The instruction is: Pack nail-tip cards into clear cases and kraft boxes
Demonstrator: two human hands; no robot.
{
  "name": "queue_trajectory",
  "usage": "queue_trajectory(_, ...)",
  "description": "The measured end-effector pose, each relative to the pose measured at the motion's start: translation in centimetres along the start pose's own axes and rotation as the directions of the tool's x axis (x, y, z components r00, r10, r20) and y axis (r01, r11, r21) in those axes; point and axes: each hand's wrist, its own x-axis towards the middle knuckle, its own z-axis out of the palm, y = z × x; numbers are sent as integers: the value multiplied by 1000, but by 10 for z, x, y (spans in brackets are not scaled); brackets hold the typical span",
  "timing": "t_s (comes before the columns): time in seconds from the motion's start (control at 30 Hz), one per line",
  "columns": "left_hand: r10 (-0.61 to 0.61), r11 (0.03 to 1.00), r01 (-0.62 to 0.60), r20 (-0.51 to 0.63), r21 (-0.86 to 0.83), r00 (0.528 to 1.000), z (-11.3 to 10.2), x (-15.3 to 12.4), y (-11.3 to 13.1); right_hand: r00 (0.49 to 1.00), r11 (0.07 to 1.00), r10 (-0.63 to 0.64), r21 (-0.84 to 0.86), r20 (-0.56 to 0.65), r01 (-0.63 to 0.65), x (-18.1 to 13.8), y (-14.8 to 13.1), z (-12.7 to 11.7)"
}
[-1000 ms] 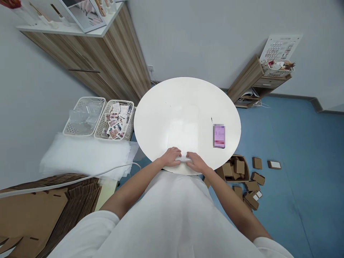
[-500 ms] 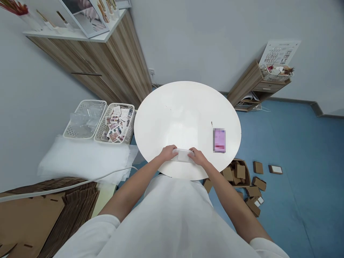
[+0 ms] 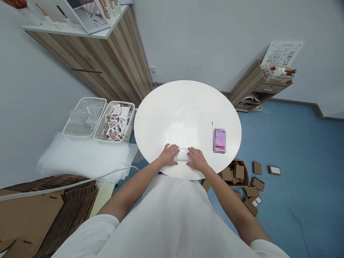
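Head view. Surface (image 3: 161,122): white, oval, a few dark marks toward its far side; a blurred pink-purple rectangular item (image 3: 219,141) lies at right. Left of it: a basket of clear bags (image 3: 90,113), a basket of printed cards (image 3: 118,122), white translucent sheets (image 3: 83,156), and brown cardboard (image 3: 34,215) nearest. Far left: wood-grain cabinet (image 3: 129,53); far right: low shelf unit (image 3: 245,82). Small brown boxes (image 3: 257,167) lie on the blue floor (image 3: 285,150), right.

Change over the last half second: the white packet (image 3: 183,154) looks flatter on the surface, near edge, about mid-width. Left hand (image 3: 169,156) and right hand (image 3: 197,159) now spread more over its ends. Each grip: fingers and thumb apart, spanning one end, in contact; pressure cannot be told.

Orientation: packet's long axis runs left–right, roughly parallel to the surface's near edge; ends point left and right, under the hands.
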Motion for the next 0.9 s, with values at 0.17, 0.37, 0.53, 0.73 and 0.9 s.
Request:
queue_trajectory(0.17, -32, 999, 33, 40, -34, 999, 5, 6, 0, 994, 999, 40, 5, 100, -41, 15, -1, 4)
queue_trajectory(0.37, -4, 997, 6, 30, -76, 1000, 4, -3, 2, 993, 993, 61, 99, 96, -71, 6, -4, 2)
queue_trajectory(0.53, 39, 990, -26, 91, -136, 995, 9, -20, 7, 979, 960, 103, 240, 175, -144, -17, -15, -6)
queue_trajectory(0.73, 55, 971, -29, 104, -238, 993, 10, -26, 11, 963, 885, 154, 404, 219, -233, -32, -20, -10)
queue_trajectory(0.9, -72, 958, 79, 34, -276, 997, 1, -13, 1, 961, 884, 226, 380, 161, -272, -12, -11, -17)
